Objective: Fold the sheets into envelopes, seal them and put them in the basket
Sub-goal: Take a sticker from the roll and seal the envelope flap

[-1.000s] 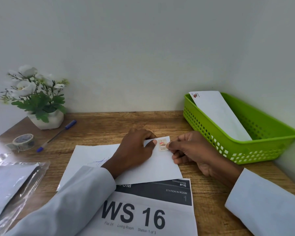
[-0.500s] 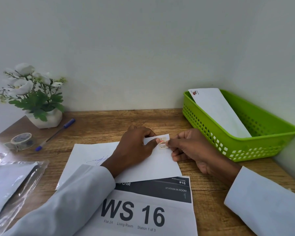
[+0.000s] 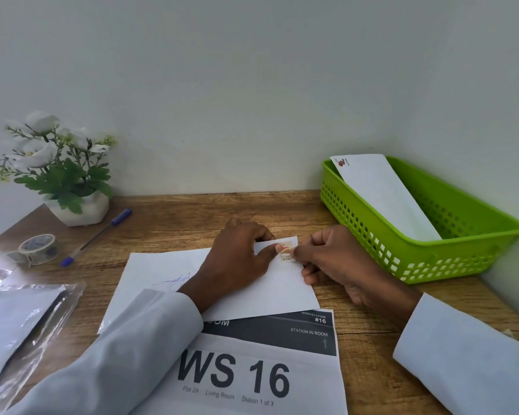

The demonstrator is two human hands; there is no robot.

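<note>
The folded sheet [image 3: 270, 289] is laid flat at desk [image 3: 357, 330] centre. It is pinned by the left hand [image 3: 240, 259], grip closed at its 1 o'clock corner. A sticker [image 3: 286, 253] is pinched there by the right hand [image 3: 336, 259]. At 2 o'clock, one envelope [image 3: 384, 196] is leaned inside the green basket [image 3: 450, 259]

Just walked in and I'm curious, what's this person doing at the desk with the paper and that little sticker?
A person is sealing a folded white sheet on the wooden table. The left hand pins the sheet down while the right hand presses a small sticker near its top right corner. One finished envelope already leans in the green basket at the right. A pen, a tape roll and a potted plant sit unused at the left.
</note>
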